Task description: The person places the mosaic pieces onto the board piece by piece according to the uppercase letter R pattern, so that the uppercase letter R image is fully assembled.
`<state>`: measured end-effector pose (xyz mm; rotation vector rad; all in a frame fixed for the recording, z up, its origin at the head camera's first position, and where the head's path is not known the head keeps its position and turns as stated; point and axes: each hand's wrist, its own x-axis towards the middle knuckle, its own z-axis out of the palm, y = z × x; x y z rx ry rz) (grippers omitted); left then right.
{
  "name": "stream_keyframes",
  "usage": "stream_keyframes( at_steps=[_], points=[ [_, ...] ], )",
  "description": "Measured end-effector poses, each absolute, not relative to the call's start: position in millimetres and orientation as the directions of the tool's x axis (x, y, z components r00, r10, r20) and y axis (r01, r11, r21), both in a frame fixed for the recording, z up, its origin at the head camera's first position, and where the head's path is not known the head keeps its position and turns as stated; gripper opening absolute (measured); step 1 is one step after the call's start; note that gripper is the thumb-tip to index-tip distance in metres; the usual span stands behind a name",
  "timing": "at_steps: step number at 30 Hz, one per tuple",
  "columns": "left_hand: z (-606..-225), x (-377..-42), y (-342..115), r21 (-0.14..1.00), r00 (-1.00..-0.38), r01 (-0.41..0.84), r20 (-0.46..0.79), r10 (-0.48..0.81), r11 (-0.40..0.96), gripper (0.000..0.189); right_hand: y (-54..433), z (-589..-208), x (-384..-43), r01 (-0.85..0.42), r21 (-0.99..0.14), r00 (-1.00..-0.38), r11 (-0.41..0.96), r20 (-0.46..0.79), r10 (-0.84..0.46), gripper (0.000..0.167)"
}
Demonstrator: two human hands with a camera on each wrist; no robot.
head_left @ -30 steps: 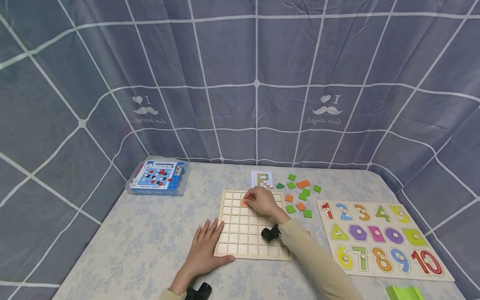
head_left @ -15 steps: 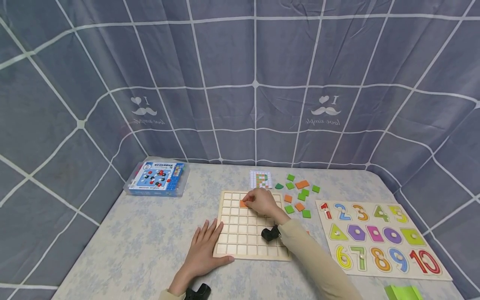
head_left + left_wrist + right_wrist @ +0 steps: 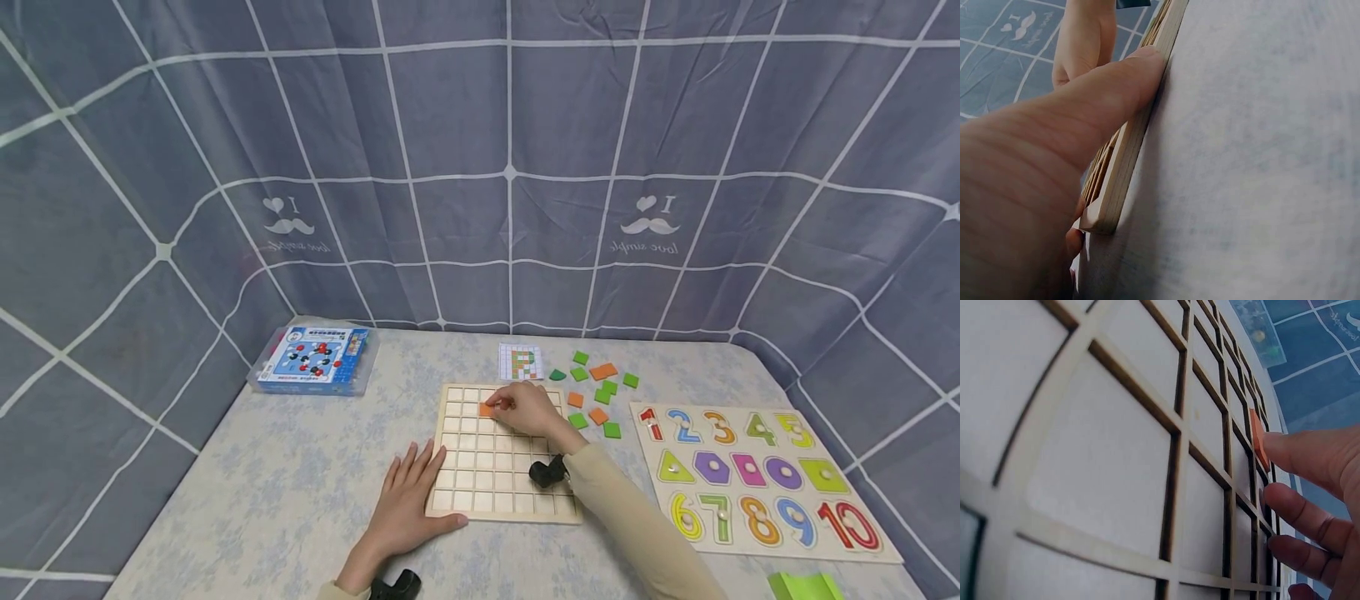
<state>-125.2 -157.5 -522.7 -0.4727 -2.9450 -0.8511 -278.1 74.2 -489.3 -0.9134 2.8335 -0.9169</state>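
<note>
In the head view a square wooden grid board (image 3: 474, 458) lies on the table. My left hand (image 3: 405, 504) rests with spread fingers at its left side and near corner. The left wrist view shows my left thumb (image 3: 1129, 78) pressed on the board's rim. Over the upper rows of the board, my right hand (image 3: 527, 408) holds an orange square tile (image 3: 486, 410) at its fingertips. From the right wrist, the thumb touches the tile (image 3: 1260, 440), which sits at a grid cell, and the other fingers curl near the board. Whether the tile lies fully in the cell, I cannot tell.
Loose green tiles (image 3: 612, 430) and orange tiles (image 3: 603, 371) lie right of the board. A pattern card (image 3: 521, 362) is behind it. A number puzzle (image 3: 765, 479) and a green block (image 3: 806, 586) are at right, a boxed set (image 3: 313, 358) at back left.
The right hand stays at the same spot on the board with the orange tile; its wrist has shifted slightly right. The left hand has kept its place. The head view has tilted slightly.
</note>
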Motion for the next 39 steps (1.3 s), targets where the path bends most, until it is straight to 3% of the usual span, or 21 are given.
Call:
stream_keyframes(
  at_steps=[9, 18, 33, 39],
  points=[
    [-526.0, -122.2, -156.3, 0.526, -0.955, 0.296, 0.139, 0.263, 0.797, 0.099, 93.9, -479.6, -269.3, -0.5, -0.684, -0.836, 0.531, 0.219, -0.504, 0.016],
    [-526.0, -123.9, -157.6, 0.535, -0.962, 0.267, 0.101, 0.253, 0.801, 0.1, 124.1, -465.6, -263.5, -0.475, -0.686, -0.867, 0.551, 0.257, -0.427, 0.018],
    [-518.0, -123.3, -158.2, 0.534, -0.954, 0.296, 0.122, 0.274, 0.792, 0.098, 179.0, -470.0, -256.7, -0.35, -0.673, -0.929, 0.651, 0.158, -0.335, 0.026],
    [-518.0, -123.8, -157.1, 0.533, -0.952, 0.301, 0.122, 0.28, 0.791, 0.098, 194.2, -477.9, -258.2, -0.364, -0.673, -0.92, 0.644, 0.151, -0.362, 0.023]
  ],
)
